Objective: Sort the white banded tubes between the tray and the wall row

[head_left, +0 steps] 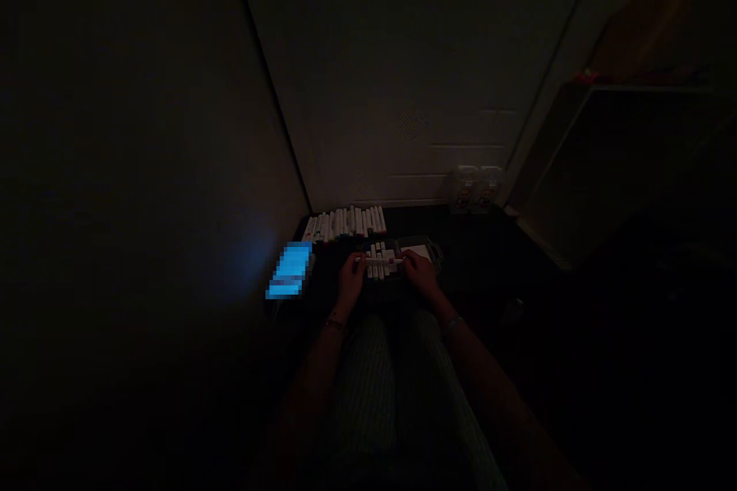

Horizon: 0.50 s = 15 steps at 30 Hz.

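A white marker (380,261) lies crosswise between my two hands over an open plastic case. My left hand (351,273) is closed on its left end, and my right hand (420,271) pinches the right end. Beneath it, several white markers (379,249) stand side by side in the left half of the case (438,255). A pale sheet or card (415,251) shows in the right half. The dim light hides the finer details of my fingers.
Several white markers (345,223) lie in a row at the back left of the dark table (477,245). A glowing blue screen (291,270) is at the left edge. Two clear containers (475,189) stand at the back right, against the wall.
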### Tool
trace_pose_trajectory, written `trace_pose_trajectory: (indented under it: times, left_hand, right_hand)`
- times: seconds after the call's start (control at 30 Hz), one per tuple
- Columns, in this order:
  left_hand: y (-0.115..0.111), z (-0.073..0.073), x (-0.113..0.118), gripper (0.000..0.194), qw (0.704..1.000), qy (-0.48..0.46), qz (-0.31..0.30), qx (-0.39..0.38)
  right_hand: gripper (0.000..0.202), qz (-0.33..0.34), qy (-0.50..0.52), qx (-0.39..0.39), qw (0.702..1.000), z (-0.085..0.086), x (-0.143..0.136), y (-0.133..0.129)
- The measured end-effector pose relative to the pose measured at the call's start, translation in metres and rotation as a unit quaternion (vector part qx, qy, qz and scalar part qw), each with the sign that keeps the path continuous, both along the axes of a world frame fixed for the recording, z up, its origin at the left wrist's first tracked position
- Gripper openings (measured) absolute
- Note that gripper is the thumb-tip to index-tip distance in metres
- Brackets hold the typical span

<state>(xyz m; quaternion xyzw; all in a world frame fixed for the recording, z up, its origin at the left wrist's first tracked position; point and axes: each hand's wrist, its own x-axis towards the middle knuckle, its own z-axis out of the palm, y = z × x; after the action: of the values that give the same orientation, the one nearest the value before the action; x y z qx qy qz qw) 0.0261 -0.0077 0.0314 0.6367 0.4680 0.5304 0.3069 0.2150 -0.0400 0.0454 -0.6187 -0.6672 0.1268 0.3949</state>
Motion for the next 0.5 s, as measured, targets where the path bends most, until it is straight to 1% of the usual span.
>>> trace_pose_trajectory:
  times: [0.23,0.4,0.5]
  left_hand:
    - [0.0012,-0.0006,-0.0003,0.024,1.000,0.003,0.000,-0.006]
    - [0.0019,-0.0010,-0.0001,0.024,1.000,0.005,0.011,-0.003]
    - [0.0009,-0.0007,0.0001,0.025,1.000,0.001,0.005,0.001]
  right_hand:
    - [0.028,-0.005,0.000,-0.011,1.000,0.0019,-0.0009,-0.0011]
    - [0.028,-0.002,0.001,-0.006,1.000,-0.0011,-0.0002,0.0001]
    - [0.028,0.002,-0.001,0.003,1.000,-0.0031,0.0007,0.0015]
